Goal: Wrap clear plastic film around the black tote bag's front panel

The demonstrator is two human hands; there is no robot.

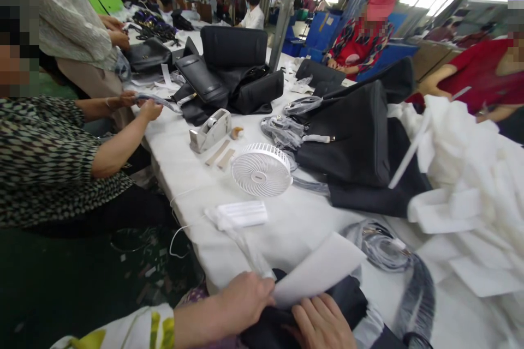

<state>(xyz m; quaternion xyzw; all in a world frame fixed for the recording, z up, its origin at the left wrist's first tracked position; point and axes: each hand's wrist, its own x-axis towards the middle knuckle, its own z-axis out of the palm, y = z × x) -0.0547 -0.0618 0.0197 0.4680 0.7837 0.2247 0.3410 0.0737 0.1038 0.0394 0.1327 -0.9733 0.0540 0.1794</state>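
At the bottom of the view my left hand (242, 300) is closed on the near edge of a white foam sheet (317, 270), pinching it against a black bag (347, 297) that lies at the table's front edge. My right hand (321, 323) rests flat on the black bag just under the sheet, fingers stretched out. The sheet slants up and to the right from my hands. Most of the bag is hidden by the sheet and my hands.
A white desk fan (262, 170), a tape dispenser (210, 131), a white packet (241, 214), wrapped straps (387, 248), black bags (352, 142) and a foam pile (475, 174) crowd the white table (196, 174). A person's arms (123, 136) work at its left edge; others sit beyond.
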